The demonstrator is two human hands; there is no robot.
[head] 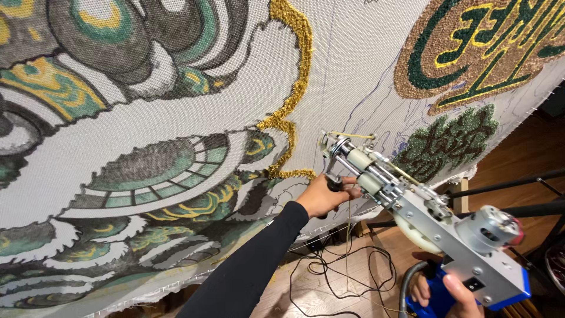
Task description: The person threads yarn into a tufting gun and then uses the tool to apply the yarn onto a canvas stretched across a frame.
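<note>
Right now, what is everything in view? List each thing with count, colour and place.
tufting cloth: one, pale grey with green, grey and yellow patterns, stretched across the left and top.
gold tufted line: one, yellow-gold, winding down the cloth's centre.
tufting gun: one, silver metal with blue handle, lower right, tip against the cloth.
cables: several, black, loose on the floor.
wooden floor: brown, right and bottom.
left hand: black sleeve, gripping the gun's front handle.
right hand: on the blue rear grip.
</note>
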